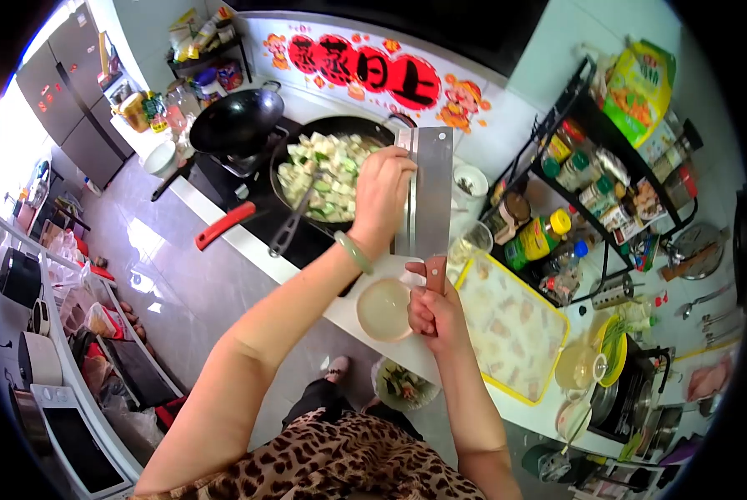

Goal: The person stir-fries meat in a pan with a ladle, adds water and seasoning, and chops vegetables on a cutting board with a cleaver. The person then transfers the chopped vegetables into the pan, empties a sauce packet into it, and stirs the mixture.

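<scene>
My right hand (pixel 436 312) is wrapped round the brown handle of a cleaver (pixel 430 196), its broad blade upright beside the frying pan. Fingers together and bent, my left hand (pixel 379 196) is closed at the blade's left edge; the fingertips lie over the metal and the palm is hidden. A pale green bangle (pixel 354 252) circles that wrist. Left of the hand, the dark pan (pixel 283 185) holds pale diced food (pixel 319 167) with green pieces. A slotted spatula (pixel 290 227) rests in it, handle out over the front.
A bowl of cloudy liquid (pixel 384 310) stands below my hands. To the right lies a yellow-rimmed board (pixel 507 325), under a black rack (pixel 615 217) of bottles. An empty black wok (pixel 236 121) sits on the back-left burner. A red handle (pixel 225 226) sticks out past the counter edge.
</scene>
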A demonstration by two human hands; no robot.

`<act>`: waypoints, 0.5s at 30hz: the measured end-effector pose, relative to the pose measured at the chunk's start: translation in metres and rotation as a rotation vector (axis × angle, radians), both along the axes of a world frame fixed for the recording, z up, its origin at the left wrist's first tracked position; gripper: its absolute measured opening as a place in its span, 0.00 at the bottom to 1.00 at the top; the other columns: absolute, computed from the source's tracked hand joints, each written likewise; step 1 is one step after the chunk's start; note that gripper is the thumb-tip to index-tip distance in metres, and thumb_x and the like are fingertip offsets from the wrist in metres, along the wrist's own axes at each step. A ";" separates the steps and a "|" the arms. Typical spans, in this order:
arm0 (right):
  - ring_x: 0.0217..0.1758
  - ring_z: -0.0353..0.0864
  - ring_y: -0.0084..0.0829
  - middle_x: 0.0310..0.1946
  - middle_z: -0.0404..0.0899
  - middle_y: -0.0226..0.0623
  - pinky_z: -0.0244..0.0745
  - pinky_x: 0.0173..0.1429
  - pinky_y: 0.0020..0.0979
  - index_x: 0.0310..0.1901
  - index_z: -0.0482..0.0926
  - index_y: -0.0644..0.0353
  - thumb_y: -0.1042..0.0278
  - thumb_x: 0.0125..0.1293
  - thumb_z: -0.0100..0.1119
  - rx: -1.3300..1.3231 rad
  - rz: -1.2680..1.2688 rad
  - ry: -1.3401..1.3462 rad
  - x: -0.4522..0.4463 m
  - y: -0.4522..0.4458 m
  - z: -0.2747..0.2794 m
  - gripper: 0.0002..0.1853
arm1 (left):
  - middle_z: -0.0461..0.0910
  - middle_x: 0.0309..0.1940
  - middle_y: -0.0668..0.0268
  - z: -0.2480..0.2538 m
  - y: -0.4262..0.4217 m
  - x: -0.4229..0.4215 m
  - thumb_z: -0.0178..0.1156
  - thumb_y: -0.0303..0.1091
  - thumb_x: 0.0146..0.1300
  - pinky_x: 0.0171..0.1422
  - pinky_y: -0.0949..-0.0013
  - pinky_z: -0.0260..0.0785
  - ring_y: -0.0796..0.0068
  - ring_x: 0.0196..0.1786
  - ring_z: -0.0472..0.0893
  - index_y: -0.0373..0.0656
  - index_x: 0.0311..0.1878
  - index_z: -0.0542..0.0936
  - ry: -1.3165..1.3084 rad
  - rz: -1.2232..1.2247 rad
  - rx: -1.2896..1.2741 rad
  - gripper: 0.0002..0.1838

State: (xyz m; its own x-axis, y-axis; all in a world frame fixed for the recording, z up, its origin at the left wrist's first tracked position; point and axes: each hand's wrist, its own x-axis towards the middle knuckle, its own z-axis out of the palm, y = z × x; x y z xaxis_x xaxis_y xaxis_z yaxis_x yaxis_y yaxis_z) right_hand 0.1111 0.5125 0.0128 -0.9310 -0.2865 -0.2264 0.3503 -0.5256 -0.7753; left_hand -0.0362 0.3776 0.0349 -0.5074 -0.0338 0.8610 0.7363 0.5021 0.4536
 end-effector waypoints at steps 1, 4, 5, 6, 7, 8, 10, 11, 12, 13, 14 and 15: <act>0.11 0.51 0.15 0.14 0.55 0.23 0.49 0.17 0.19 0.56 0.68 0.61 0.70 0.60 0.51 -0.032 -0.006 -0.002 -0.010 -0.007 0.002 0.21 | 0.75 0.41 0.57 0.003 -0.016 -0.016 0.53 0.23 0.56 0.52 0.58 0.66 0.55 0.47 0.73 0.40 0.37 0.75 0.045 0.058 -0.056 0.06; 0.11 0.50 0.15 0.14 0.55 0.22 0.48 0.16 0.19 0.57 0.68 0.60 0.73 0.62 0.48 -0.056 -0.049 -0.023 -0.018 -0.012 0.004 0.20 | 0.78 0.33 0.58 -0.028 -0.065 -0.062 0.54 0.27 0.54 0.47 0.57 0.68 0.55 0.41 0.76 0.43 0.34 0.78 -0.252 0.290 -0.257 0.06; 0.11 0.51 0.15 0.14 0.55 0.21 0.48 0.16 0.19 0.57 0.68 0.60 0.74 0.63 0.48 -0.056 -0.059 -0.053 -0.016 -0.008 -0.001 0.19 | 0.79 0.33 0.59 -0.044 -0.080 -0.071 0.55 0.28 0.52 0.45 0.56 0.68 0.56 0.40 0.77 0.46 0.32 0.79 -0.284 0.342 -0.382 0.05; 0.11 0.51 0.14 0.14 0.55 0.21 0.47 0.17 0.18 0.57 0.68 0.59 0.75 0.63 0.47 -0.057 -0.076 -0.087 -0.012 -0.002 -0.003 0.19 | 0.79 0.33 0.60 -0.042 -0.088 -0.070 0.56 0.28 0.50 0.45 0.55 0.68 0.57 0.41 0.77 0.49 0.31 0.80 -0.301 0.307 -0.376 0.06; 0.12 0.52 0.14 0.14 0.56 0.20 0.47 0.17 0.18 0.57 0.68 0.59 0.74 0.63 0.49 -0.032 -0.072 -0.084 -0.006 0.004 -0.003 0.19 | 0.79 0.33 0.59 -0.042 -0.092 -0.074 0.56 0.28 0.49 0.46 0.55 0.68 0.56 0.42 0.77 0.48 0.32 0.80 -0.327 0.238 -0.330 0.07; 0.12 0.52 0.14 0.14 0.56 0.20 0.47 0.17 0.18 0.57 0.68 0.59 0.74 0.63 0.49 -0.020 -0.108 -0.088 0.001 0.010 -0.004 0.19 | 0.79 0.33 0.57 -0.035 -0.093 -0.072 0.57 0.28 0.50 0.47 0.56 0.68 0.55 0.42 0.77 0.46 0.33 0.80 -0.323 0.166 -0.316 0.07; 0.12 0.53 0.13 0.15 0.57 0.20 0.48 0.16 0.18 0.56 0.69 0.59 0.73 0.63 0.50 0.042 -0.085 -0.114 0.014 0.021 -0.010 0.18 | 0.79 0.32 0.57 -0.025 -0.087 -0.067 0.59 0.28 0.51 0.47 0.56 0.68 0.54 0.41 0.77 0.43 0.34 0.80 -0.317 0.070 -0.257 0.06; 0.11 0.52 0.14 0.14 0.57 0.20 0.48 0.15 0.17 0.57 0.69 0.60 0.72 0.63 0.49 0.086 -0.096 -0.121 0.019 0.024 -0.013 0.19 | 0.79 0.32 0.57 -0.024 -0.080 -0.064 0.59 0.28 0.51 0.47 0.56 0.68 0.54 0.41 0.77 0.43 0.34 0.80 -0.319 0.046 -0.256 0.06; 0.11 0.52 0.14 0.14 0.57 0.20 0.48 0.15 0.17 0.57 0.69 0.60 0.72 0.63 0.49 0.089 -0.113 -0.122 0.026 0.028 -0.014 0.19 | 0.79 0.32 0.57 -0.021 -0.073 -0.062 0.60 0.28 0.51 0.47 0.57 0.68 0.54 0.41 0.77 0.42 0.34 0.80 -0.327 -0.026 -0.210 0.06; 0.11 0.52 0.14 0.14 0.57 0.21 0.48 0.16 0.17 0.57 0.69 0.59 0.72 0.63 0.49 0.074 -0.113 -0.139 0.032 0.032 -0.015 0.19 | 0.79 0.32 0.57 -0.017 -0.067 -0.058 0.62 0.28 0.50 0.46 0.57 0.68 0.54 0.41 0.76 0.41 0.33 0.79 -0.335 -0.092 -0.166 0.06; 0.11 0.52 0.14 0.14 0.57 0.21 0.48 0.16 0.17 0.57 0.69 0.59 0.72 0.63 0.49 0.057 -0.107 -0.154 0.036 0.037 -0.016 0.19 | 0.79 0.32 0.57 -0.014 -0.061 -0.054 0.62 0.28 0.50 0.46 0.57 0.68 0.54 0.41 0.76 0.41 0.33 0.79 -0.333 -0.096 -0.167 0.06; 0.11 0.52 0.14 0.14 0.57 0.21 0.48 0.16 0.17 0.57 0.69 0.59 0.72 0.63 0.49 0.056 -0.105 -0.154 0.039 0.042 -0.017 0.19 | 0.79 0.32 0.58 -0.007 -0.052 -0.046 0.62 0.28 0.50 0.46 0.57 0.68 0.54 0.40 0.76 0.41 0.33 0.79 -0.263 -0.141 -0.173 0.06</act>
